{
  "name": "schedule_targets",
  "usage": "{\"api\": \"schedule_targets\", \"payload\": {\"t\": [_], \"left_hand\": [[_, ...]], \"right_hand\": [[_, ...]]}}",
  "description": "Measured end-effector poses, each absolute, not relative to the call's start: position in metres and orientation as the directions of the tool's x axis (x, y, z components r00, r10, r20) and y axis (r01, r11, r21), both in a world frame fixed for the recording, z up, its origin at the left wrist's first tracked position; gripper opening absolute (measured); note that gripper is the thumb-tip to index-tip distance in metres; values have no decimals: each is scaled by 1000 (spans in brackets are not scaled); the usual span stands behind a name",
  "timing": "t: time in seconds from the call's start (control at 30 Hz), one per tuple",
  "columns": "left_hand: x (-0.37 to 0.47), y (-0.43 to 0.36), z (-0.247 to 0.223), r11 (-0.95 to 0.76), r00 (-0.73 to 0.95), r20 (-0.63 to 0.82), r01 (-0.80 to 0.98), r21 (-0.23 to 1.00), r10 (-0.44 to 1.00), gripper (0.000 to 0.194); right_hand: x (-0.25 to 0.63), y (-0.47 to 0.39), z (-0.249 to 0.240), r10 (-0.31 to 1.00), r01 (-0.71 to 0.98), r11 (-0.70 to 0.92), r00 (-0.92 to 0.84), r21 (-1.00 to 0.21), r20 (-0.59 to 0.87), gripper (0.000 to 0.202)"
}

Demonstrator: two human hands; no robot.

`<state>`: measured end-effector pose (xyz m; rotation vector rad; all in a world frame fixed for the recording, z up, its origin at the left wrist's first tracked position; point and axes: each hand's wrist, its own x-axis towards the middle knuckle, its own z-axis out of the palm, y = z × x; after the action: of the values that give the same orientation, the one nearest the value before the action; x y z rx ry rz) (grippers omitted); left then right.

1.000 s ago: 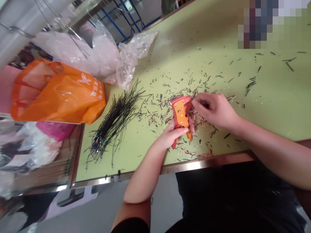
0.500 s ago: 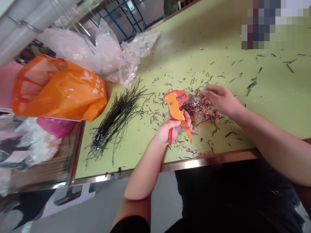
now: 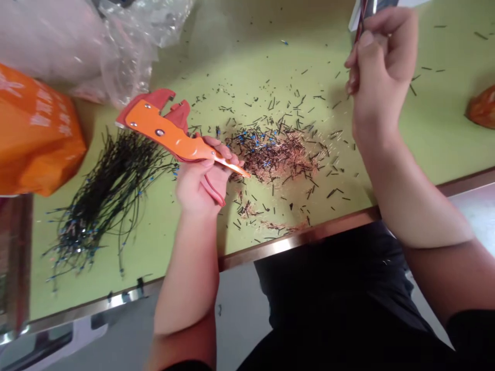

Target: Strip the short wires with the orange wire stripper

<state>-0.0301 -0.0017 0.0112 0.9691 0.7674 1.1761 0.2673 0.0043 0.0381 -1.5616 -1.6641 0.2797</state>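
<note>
My left hand (image 3: 204,180) is wrapped round the handles of an orange and red wire stripper (image 3: 166,131), its jaws pointing up and left. At the upper right my right hand (image 3: 381,67) is closed on a dark, thin object (image 3: 361,20) with a reddish edge; part of it is hidden by the fingers and cut off by the frame. Between the hands lies a pile of black clippings and copper strands (image 3: 278,154) with blue bits in it. A bundle of black wires (image 3: 104,185) with blue ends lies left of my left hand.
An orange bag (image 3: 38,134) and clear plastic bags (image 3: 127,51) stand at the left and upper left. The green tabletop (image 3: 421,134) has a metal front edge. An orange item (image 3: 483,108) sits at the far right.
My right hand has moved from the clippings up and right to the dark object. My left hand has tilted the wire stripper leftward. The view has shifted right and closer.
</note>
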Motion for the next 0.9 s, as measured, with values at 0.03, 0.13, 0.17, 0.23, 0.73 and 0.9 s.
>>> {"api": "schedule_targets", "payload": {"t": [0.03,0.13,0.17,0.23,0.73,0.9], "left_hand": [[-29,-2,10,93,234,0,-385,918,972,27],[-27,-3,6,75,241,18,-370,926,970,27],[-27,-3,5,67,240,25,-365,928,970,27],[-27,-2,2,55,238,32,-351,935,971,26],[-28,-3,-2,23,286,75,-323,946,955,25],[-25,-6,-5,16,307,92,-331,943,947,43]], "right_hand": [[264,2,40,859,672,203,226,-712,459,24],[258,-2,45,783,491,240,412,-838,466,18],[257,-3,46,799,477,217,415,-852,436,20],[256,-3,49,823,494,123,434,-861,366,22],[260,1,49,845,487,121,406,-865,347,16],[254,1,40,833,465,145,419,-873,361,23]]}}
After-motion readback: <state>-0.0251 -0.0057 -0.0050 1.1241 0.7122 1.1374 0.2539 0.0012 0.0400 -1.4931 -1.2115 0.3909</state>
